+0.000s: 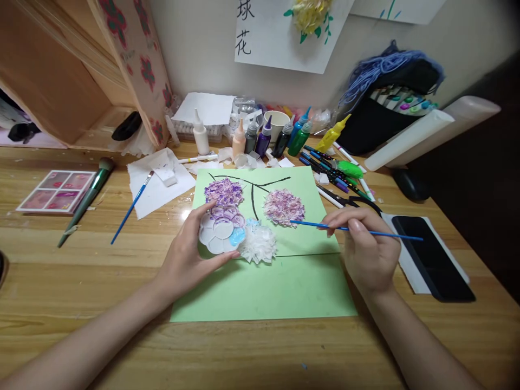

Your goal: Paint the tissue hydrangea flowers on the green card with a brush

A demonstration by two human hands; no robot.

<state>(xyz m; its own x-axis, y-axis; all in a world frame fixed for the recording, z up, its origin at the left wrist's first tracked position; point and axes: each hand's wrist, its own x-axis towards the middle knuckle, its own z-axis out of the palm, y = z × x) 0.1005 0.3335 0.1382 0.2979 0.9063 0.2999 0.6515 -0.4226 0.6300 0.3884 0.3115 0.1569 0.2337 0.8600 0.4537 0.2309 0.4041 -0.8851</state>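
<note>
My left hand (189, 252) grips a white flower-shaped paint palette (219, 230) by its edges; purple smears and light blue paint lie in its wells. In my right hand (368, 241) is a thin blue paintbrush (317, 224), its tip at the lower edge of a purple-pink paper flower (284, 207). Another purple flower (223, 190) sits behind the palette, partly covered by it. A white tissue flower (259, 244) with a touch of light blue lies just right of the palette. All rest on a green sheet (264, 287) with black branch lines.
Several paint bottles (264, 136) and a paper cup (278, 125) line the back. Marker pens (329, 170) and scissors (355, 201) lie back right, a phone (433, 257) at right. Leftward are another brush (132, 206) on white paper (160, 179) and a green-handled brush (87, 200).
</note>
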